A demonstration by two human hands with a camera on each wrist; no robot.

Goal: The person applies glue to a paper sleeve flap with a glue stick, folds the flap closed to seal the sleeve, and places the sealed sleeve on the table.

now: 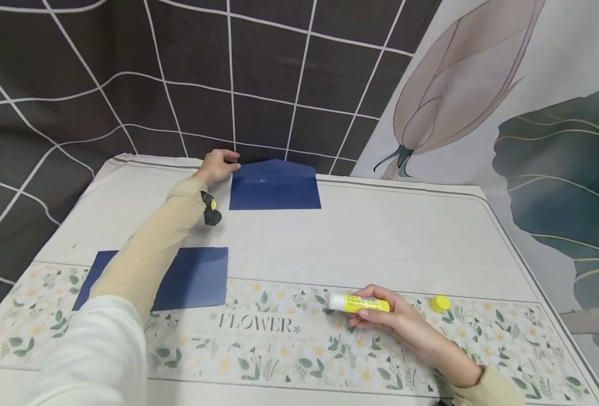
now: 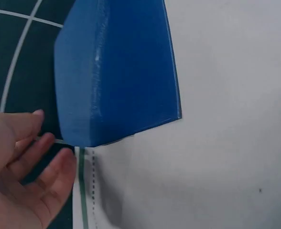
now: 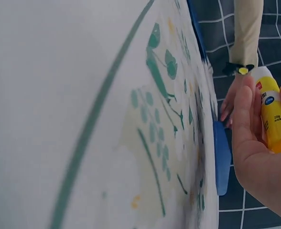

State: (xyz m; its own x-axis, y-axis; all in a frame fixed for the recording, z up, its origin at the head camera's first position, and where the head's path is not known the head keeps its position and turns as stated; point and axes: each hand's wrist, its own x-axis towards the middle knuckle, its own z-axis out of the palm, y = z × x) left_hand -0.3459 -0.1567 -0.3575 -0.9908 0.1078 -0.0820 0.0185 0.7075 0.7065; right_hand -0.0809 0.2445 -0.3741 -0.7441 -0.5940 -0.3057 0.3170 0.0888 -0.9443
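At the table's back edge lies a dark blue envelope (image 1: pixel 276 192) with its flap raised away from me. My left hand (image 1: pixel 218 166) is beside its left end, fingers loosely bent and holding nothing. In the left wrist view the fingertips (image 2: pixel 66 160) are close to the corner of the blue flap (image 2: pixel 76 109). My right hand (image 1: pixel 403 324) grips a yellow glue stick (image 1: pixel 365 303) over the floral band, its uncapped white end pointing left. The stick's yellow cap (image 1: pixel 439 303) stands to the right of that hand.
A second dark blue piece (image 1: pixel 198 279), flat like an envelope, lies at the left, partly hidden under my left forearm. The white tablecloth (image 1: pixel 380 237) carries a floral strip with lettering. A dark gridded curtain (image 1: pixel 187 56) hangs right behind the table.
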